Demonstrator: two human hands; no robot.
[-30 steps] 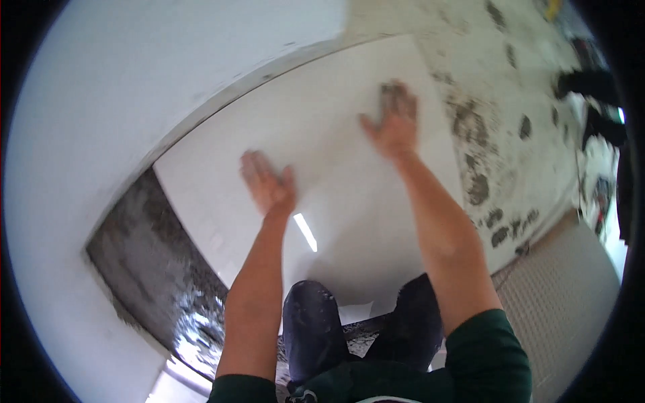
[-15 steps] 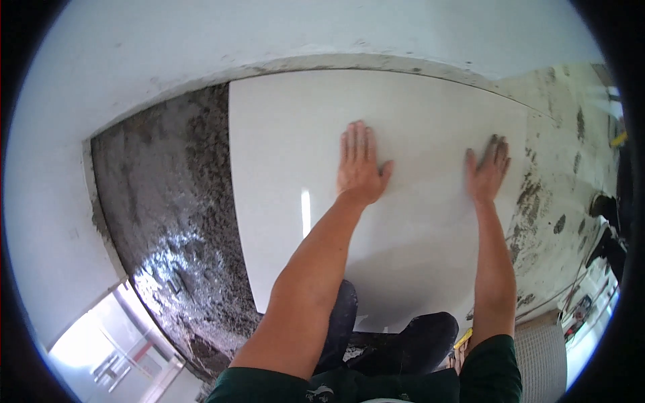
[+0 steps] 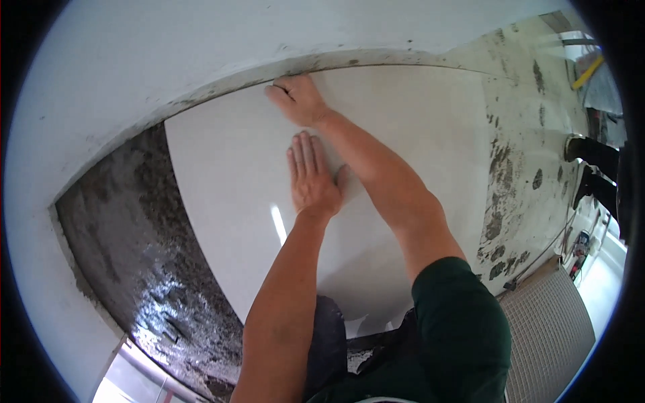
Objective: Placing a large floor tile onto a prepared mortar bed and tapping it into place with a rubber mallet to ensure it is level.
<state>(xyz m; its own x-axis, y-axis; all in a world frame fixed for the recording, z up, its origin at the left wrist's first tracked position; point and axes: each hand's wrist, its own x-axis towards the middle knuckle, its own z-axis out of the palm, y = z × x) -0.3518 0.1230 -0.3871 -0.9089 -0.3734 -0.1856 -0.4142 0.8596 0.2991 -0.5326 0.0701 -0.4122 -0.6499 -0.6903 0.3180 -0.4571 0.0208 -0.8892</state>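
Note:
A large glossy white tile (image 3: 410, 168) lies along the base of the white wall (image 3: 235, 40), with dark wet mortar (image 3: 114, 215) exposed to its left. My left hand (image 3: 312, 178) lies flat on the tile's middle, fingers stretched out. Beyond it my right hand (image 3: 295, 97) is curled closed near the tile's back edge by the wall, with no object visible in it; its fingertips are partly hidden. My right forearm crosses above and right of the left hand. My dark-trousered knees show at the tile's near edge.
Dirty pale flooring with shoe prints (image 3: 537, 121) continues to the right. A co-worker's dark legs and shoes (image 3: 598, 161) are at the far right, near a yellow object (image 3: 588, 70). A textured mat or sheet (image 3: 547, 322) lies at the lower right, with tools beyond it.
My right hand has moved from the tile's right part up-left to the back edge and curled its fingers. My left hand stays spread on the tile. The camera view has shifted.

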